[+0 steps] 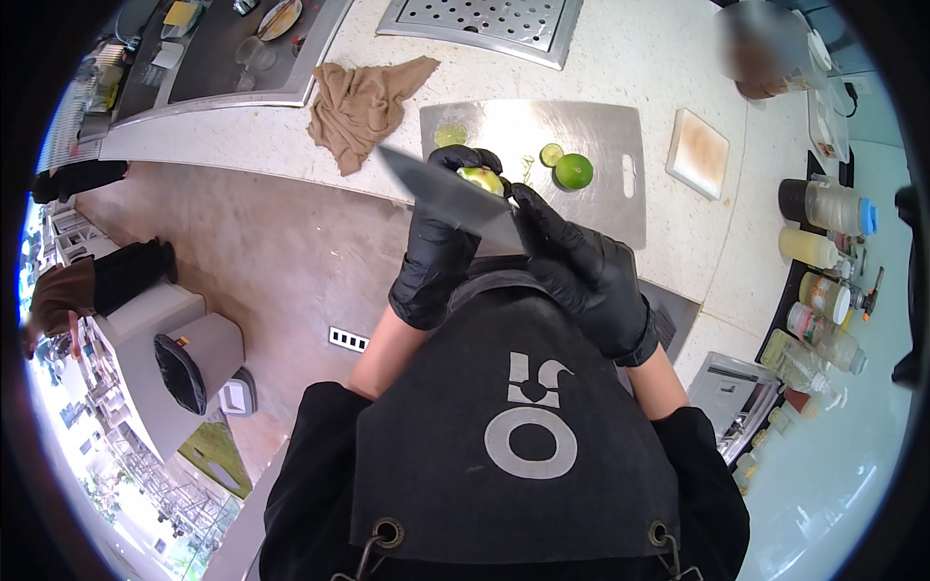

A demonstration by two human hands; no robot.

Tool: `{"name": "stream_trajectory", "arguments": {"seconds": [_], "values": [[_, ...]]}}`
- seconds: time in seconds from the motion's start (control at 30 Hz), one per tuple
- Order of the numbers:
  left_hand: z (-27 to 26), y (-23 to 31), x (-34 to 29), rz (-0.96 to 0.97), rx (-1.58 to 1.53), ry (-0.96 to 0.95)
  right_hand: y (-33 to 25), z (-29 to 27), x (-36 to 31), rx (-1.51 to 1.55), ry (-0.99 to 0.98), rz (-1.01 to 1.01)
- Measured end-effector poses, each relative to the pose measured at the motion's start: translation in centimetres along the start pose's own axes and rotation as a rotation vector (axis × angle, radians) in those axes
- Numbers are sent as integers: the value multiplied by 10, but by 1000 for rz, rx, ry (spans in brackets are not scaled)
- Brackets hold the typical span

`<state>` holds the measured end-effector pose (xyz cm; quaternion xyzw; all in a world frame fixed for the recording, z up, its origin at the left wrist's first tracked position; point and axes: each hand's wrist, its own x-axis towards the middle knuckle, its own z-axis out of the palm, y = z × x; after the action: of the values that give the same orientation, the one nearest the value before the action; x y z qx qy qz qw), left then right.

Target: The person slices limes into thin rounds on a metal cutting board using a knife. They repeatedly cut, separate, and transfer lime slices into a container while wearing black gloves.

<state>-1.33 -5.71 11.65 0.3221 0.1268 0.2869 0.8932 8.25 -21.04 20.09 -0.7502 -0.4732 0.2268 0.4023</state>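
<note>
My left hand [436, 255], in a black glove, is closed around a partly peeled lime [480, 179] with pale and green flesh showing. In my right hand [591, 281], also gloved in black, is a kitchen knife [441, 194]. Its broad blade points to the upper left and passes across the front of the lime and my left hand. Both hands are over the near edge of a metal cutting board [610, 131]. On that board are a whole green lime [573, 171], a smaller cut lime piece [551, 155], thin pale shreds [527, 168] and a flat green piece [449, 136].
A crumpled brown cloth [363, 105] lies left of the board; a small white block [697, 153] is to its right. Beyond is a perforated metal drain tray [475, 21]. Several bottles [809, 248] line the right side. At far left, a person [73, 281] is near a bin [182, 373].
</note>
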Motion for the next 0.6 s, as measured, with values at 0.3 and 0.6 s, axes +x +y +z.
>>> {"name": "stream_trajectory", "arguments": {"seconds": [0.3,0.6], "values": [[5,0,5,213,104,-219,-17,1,4,-259,65,-169],[5,-1,5,207,-5,-240,-23,-2,5,-288,28,-157]]}}
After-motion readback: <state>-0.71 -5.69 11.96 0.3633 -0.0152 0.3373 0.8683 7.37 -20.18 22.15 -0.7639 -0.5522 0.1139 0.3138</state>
